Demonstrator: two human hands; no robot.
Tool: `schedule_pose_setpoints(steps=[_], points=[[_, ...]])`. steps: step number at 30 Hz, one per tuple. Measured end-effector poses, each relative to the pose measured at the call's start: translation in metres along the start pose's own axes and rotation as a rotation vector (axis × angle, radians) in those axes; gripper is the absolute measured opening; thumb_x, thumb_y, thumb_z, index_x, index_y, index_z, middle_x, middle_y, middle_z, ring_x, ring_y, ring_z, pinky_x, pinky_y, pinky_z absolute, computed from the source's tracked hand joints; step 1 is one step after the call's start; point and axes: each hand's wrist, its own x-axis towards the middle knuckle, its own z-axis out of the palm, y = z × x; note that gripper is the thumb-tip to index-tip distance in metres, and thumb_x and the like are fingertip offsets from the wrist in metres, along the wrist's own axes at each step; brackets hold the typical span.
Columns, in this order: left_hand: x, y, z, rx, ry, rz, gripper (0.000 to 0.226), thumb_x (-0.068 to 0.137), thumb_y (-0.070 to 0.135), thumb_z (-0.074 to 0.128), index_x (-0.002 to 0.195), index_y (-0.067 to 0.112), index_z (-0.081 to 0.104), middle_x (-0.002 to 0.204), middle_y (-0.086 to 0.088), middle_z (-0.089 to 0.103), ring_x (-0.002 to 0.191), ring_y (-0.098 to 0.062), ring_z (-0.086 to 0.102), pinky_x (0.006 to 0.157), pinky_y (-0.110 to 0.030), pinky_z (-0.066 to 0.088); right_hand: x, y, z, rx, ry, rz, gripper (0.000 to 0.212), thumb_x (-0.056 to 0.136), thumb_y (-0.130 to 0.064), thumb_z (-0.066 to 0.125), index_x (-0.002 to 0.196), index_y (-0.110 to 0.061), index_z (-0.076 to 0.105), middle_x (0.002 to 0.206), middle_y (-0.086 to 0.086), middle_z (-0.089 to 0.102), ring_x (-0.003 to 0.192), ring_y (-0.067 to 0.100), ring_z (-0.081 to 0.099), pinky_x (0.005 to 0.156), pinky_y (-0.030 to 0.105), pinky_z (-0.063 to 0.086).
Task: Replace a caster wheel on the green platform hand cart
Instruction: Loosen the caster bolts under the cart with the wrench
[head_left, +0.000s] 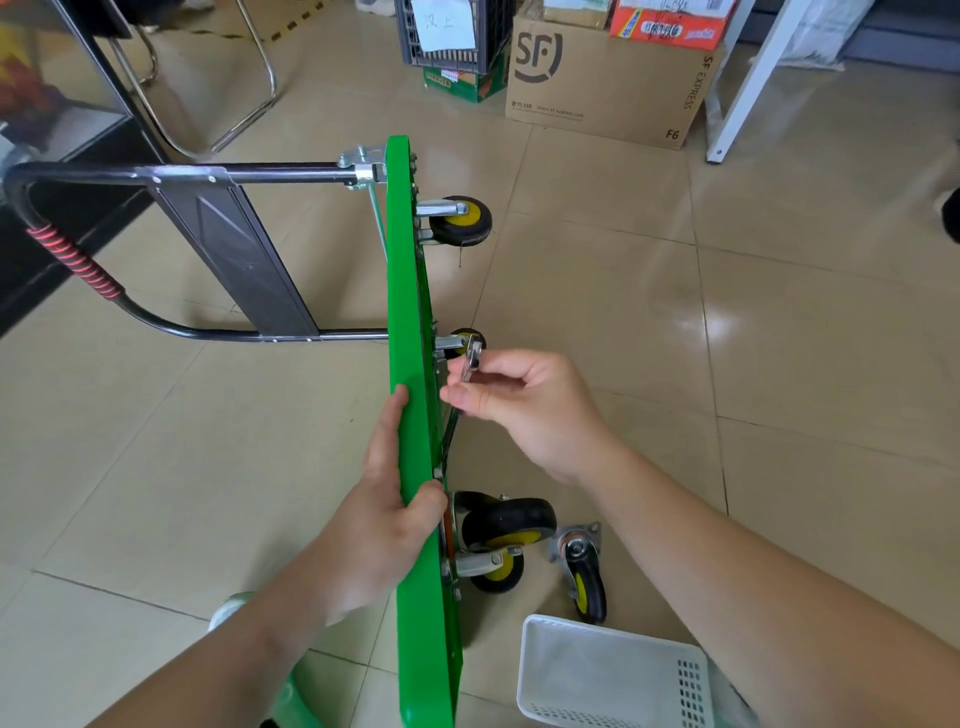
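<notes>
The green cart platform (410, 312) stands on its long edge on the tiled floor (779, 338), seen edge-on, its underside facing right. Its black handle (156, 249) sticks out flat to the left of the platform, with red cord wound round the far bend.

The left hand (395, 499) grips the platform's upper edge: the fingers lie on the left face and the thumb curls over onto the right face. Just right of the platform, the right hand (519, 410) has its fingers curled and pinches a small metal wrench (472, 361). The wrench's head is up against the bracket of a fixed wheel (470, 336).

Another fixed wheel (460, 221) sits further along the platform's underside. Two swivel casters (506, 525) with black tyres and yellow hubs are mounted at the near end, below the right hand.

A loose caster (584, 571) lies on the floor to the right of the platform, beside the mounted ones. A white plastic basket (597, 675) sits just nearer than it. A cardboard box (608, 83) and a dark crate (452, 36) stand well beyond the platform's far end.
</notes>
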Motion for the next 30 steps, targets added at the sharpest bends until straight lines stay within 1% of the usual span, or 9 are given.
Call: schedule_pose_setpoints(steps=[3, 5, 7, 11, 15, 20, 25, 28, 30], points=[[0.001, 0.0, 0.0, -0.006, -0.001, 0.009, 0.086, 0.103, 0.014, 0.049, 0.153, 0.057, -0.006, 0.153, 0.006, 0.042, 0.098, 0.001, 0.065, 0.08, -0.013, 0.053, -0.007, -0.013, -0.006, 0.031, 0.04, -0.006, 0.023, 0.083, 0.004, 0.075, 0.097, -0.015, 0.076, 0.099, -0.004, 0.077, 0.096, 0.016, 0.074, 0.085, 0.033, 0.06], [0.0, 0.002, 0.0, -0.001, -0.004, 0.011, 0.085, 0.103, 0.014, 0.048, 0.153, 0.057, -0.007, 0.148, 0.005, 0.045, 0.094, -0.011, 0.067, 0.078, -0.022, 0.057, -0.014, -0.021, -0.011, 0.062, 0.071, 0.01, 0.021, 0.085, 0.001, 0.074, 0.101, -0.012, 0.075, 0.101, 0.003, 0.077, 0.099, 0.022, 0.074, 0.086, 0.037, 0.061], [-0.001, 0.004, 0.0, 0.002, -0.003, 0.01, 0.084, 0.104, 0.014, 0.048, 0.153, 0.055, -0.007, 0.142, 0.005, 0.048, 0.093, -0.019, 0.066, 0.075, -0.023, 0.056, -0.023, -0.028, -0.016, 0.076, 0.094, 0.02, 0.021, 0.085, 0.0, 0.074, 0.103, -0.011, 0.074, 0.101, 0.009, 0.077, 0.098, 0.024, 0.075, 0.085, 0.037, 0.061], [-0.001, 0.004, 0.0, 0.002, 0.002, 0.01, 0.084, 0.104, 0.016, 0.048, 0.153, 0.055, -0.007, 0.143, 0.003, 0.047, 0.099, -0.023, 0.066, 0.075, -0.022, 0.056, -0.048, -0.034, -0.019, 0.093, 0.111, 0.039, 0.021, 0.083, -0.003, 0.075, 0.1, -0.015, 0.075, 0.098, 0.007, 0.078, 0.097, 0.024, 0.075, 0.084, 0.036, 0.061], [-0.001, 0.003, 0.0, -0.012, -0.001, 0.008, 0.083, 0.104, 0.017, 0.049, 0.153, 0.056, -0.007, 0.153, 0.004, 0.038, 0.099, -0.015, 0.066, 0.072, -0.014, 0.054, -0.073, -0.031, -0.015, 0.103, 0.101, 0.075, 0.021, 0.076, -0.009, 0.079, 0.096, -0.015, 0.075, 0.1, 0.011, 0.077, 0.098, 0.027, 0.074, 0.08, 0.032, 0.061], [-0.003, 0.004, 0.001, -0.021, -0.011, 0.011, 0.083, 0.104, 0.02, 0.049, 0.151, 0.058, -0.007, 0.156, 0.002, 0.036, 0.1, -0.015, 0.067, 0.08, -0.023, 0.056, -0.097, -0.024, -0.014, 0.033, 0.071, 0.109, 0.02, 0.084, 0.003, 0.073, 0.095, -0.014, 0.074, 0.095, 0.008, 0.078, 0.097, 0.027, 0.075, 0.083, 0.032, 0.06], [-0.004, 0.006, 0.001, -0.016, -0.007, -0.002, 0.083, 0.104, 0.02, 0.048, 0.152, 0.056, -0.008, 0.15, 0.0, 0.04, 0.094, -0.018, 0.066, 0.065, -0.015, 0.052, -0.115, -0.021, -0.016, -0.023, 0.025, 0.132, 0.018, 0.09, 0.003, 0.067, 0.099, -0.012, 0.072, 0.092, 0.006, 0.078, 0.095, 0.019, 0.075, 0.078, 0.022, 0.056], [-0.005, 0.008, 0.001, -0.005, -0.001, -0.001, 0.082, 0.103, 0.019, 0.048, 0.152, 0.055, -0.008, 0.144, -0.002, 0.045, 0.092, -0.024, 0.068, 0.07, -0.024, 0.057, -0.124, -0.019, -0.015, 0.005, 0.029, 0.125, 0.016, 0.082, -0.006, 0.074, 0.096, -0.013, 0.073, 0.092, 0.005, 0.077, 0.097, 0.022, 0.074, 0.079, 0.023, 0.055], [-0.005, 0.008, 0.001, -0.003, 0.006, -0.001, 0.082, 0.103, 0.019, 0.048, 0.153, 0.055, -0.007, 0.14, -0.002, 0.048, 0.094, -0.028, 0.068, 0.076, -0.031, 0.058, -0.129, -0.015, -0.011, 0.056, 0.041, 0.135, 0.024, 0.07, -0.016, 0.077, 0.094, -0.012, 0.073, 0.09, 0.007, 0.077, 0.098, 0.027, 0.074, 0.083, 0.031, 0.058]])
